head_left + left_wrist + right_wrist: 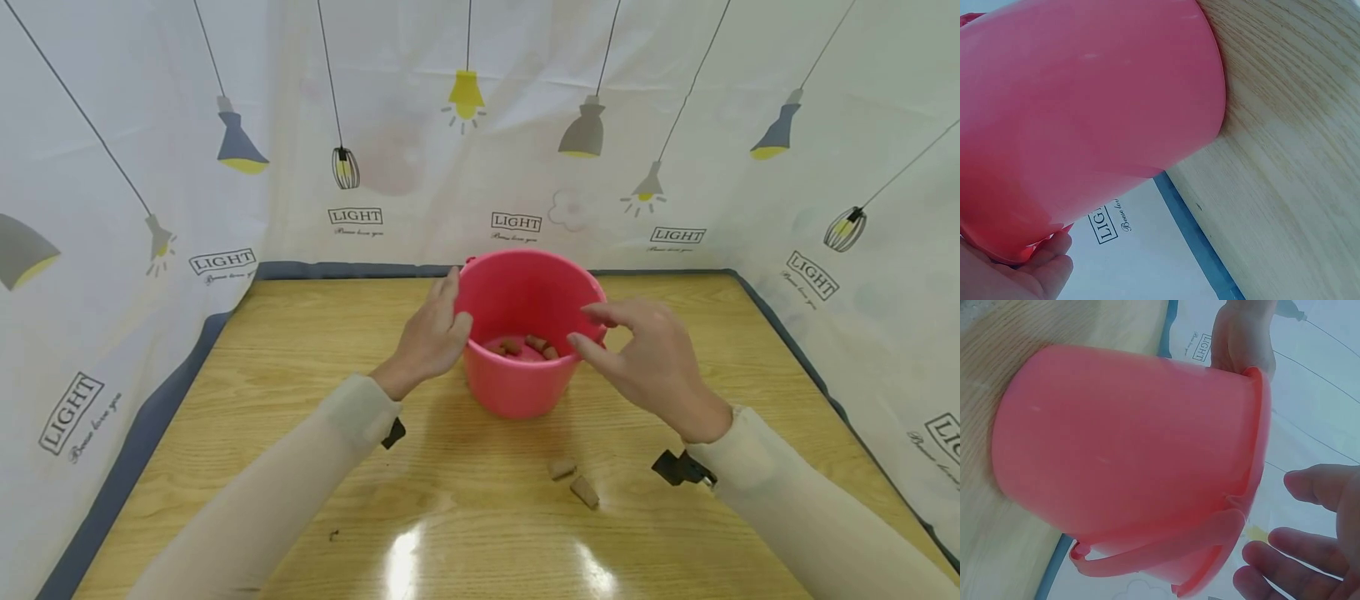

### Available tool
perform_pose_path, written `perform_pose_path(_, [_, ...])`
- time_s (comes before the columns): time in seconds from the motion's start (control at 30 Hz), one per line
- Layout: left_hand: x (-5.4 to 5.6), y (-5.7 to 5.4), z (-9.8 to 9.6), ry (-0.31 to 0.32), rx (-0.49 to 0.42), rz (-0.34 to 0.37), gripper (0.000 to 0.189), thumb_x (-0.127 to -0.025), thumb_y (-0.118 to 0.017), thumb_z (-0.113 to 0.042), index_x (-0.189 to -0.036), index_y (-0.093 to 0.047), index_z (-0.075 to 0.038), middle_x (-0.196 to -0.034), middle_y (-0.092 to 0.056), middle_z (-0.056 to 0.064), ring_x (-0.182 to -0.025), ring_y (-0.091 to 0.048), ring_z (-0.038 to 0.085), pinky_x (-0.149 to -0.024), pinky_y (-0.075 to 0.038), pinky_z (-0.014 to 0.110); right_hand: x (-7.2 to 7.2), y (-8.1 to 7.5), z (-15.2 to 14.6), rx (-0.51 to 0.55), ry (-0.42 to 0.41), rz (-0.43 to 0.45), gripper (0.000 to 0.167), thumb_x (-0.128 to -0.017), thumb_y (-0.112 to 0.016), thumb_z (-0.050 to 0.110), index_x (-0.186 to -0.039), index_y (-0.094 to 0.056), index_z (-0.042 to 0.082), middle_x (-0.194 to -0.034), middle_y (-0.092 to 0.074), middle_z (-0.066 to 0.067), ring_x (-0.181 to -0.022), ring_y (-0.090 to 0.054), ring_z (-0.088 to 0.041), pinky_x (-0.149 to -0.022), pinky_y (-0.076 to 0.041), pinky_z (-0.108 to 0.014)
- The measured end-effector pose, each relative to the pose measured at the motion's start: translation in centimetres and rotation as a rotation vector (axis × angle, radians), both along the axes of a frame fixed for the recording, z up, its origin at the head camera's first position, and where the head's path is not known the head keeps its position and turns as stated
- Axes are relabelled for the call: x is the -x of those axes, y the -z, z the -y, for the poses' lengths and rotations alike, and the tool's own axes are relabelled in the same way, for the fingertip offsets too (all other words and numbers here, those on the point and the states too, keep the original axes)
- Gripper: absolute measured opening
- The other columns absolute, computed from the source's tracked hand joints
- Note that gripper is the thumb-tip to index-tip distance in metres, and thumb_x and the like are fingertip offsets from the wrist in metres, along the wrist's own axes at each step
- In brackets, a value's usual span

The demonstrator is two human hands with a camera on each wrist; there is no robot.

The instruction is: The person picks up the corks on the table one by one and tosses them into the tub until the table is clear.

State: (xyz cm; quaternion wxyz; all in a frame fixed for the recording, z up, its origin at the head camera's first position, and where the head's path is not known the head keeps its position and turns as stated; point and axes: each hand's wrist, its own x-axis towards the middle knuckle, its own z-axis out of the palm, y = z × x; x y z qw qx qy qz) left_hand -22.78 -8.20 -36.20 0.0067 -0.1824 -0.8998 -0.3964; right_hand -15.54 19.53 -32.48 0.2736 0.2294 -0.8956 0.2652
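Note:
A pink bucket (517, 392) stands upright on the table, with several small brown cork-like pieces (536, 342) on its bottom. My left hand (431, 329) holds the bucket's left rim, its thumb at the edge and the fingers along the outer side. In the left wrist view, fingertips (1054, 265) lie at the rim beside the wall. My right hand (648, 358) hovers by the right rim with thumb and fingers spread apart, holding nothing. The right wrist view shows a gap between those fingers (1294, 550) and the rim, and the bucket's handle (1160, 550) hanging down the side.
Two more brown pieces (573, 483) lie on the wooden table (285, 467) in front of the bucket. A tiny dark speck (334, 535) is near the left forearm. White cloth walls (420, 167) printed with lamps enclose the table at the back and both sides.

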Motion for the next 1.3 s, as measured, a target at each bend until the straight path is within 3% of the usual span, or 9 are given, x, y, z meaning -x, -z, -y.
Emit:
perform_pose_path(0.3, [0.0,0.0,0.0,-0.002,-0.003,0.004,0.072,-0.101,-0.037,-0.020,-0.165,-0.006,-0.006,-0.166,-0.023,0.011,-0.134,-0.044,0.029,-0.106,-0.046,0.052,-1.0,-0.2,-0.6,0.000,-0.004,0.000,0.030,-0.080,-0.087,0.015,-0.107,-0.079,0.002,-0.100,-0.078,-0.010,-0.089,-0.069,-0.028,-0.074,-0.057,-0.047])
perform_pose_path(0.87, [0.0,-0.1,0.0,0.003,-0.002,0.008,0.073,-0.101,-0.036,-0.021,-0.165,-0.006,-0.005,-0.166,-0.022,0.011,-0.137,-0.043,0.029,-0.108,-0.044,0.052,-2.6,0.5,-1.4,-0.014,-0.030,-0.035,0.033,-0.076,-0.090,0.016,-0.106,-0.081,0.006,-0.090,-0.077,-0.004,-0.082,-0.069,-0.020,-0.070,-0.055,-0.043])
perform_pose_path(1.17, [-0.1,-0.1,0.0,0.002,-0.001,0.008,0.072,-0.101,-0.036,-0.020,-0.165,-0.006,-0.005,-0.166,-0.022,0.011,-0.137,-0.042,0.029,-0.109,-0.043,0.052,-3.0,0.9,-1.7,-0.030,-0.019,0.032,0.034,-0.077,-0.090,0.020,-0.108,-0.080,0.006,-0.094,-0.078,-0.004,-0.085,-0.071,-0.022,-0.074,-0.054,-0.046])
perform_pose_path(1.3, [-0.1,-0.1,-0.1,0.001,-0.003,0.009,0.072,-0.101,-0.036,-0.020,-0.165,-0.006,-0.005,-0.166,-0.023,0.011,-0.137,-0.043,0.028,-0.109,-0.043,0.052,-3.2,1.2,-1.7,-0.035,-0.013,0.055,0.036,-0.077,-0.091,0.021,-0.108,-0.080,0.006,-0.095,-0.079,-0.004,-0.087,-0.071,-0.023,-0.070,-0.053,-0.042])
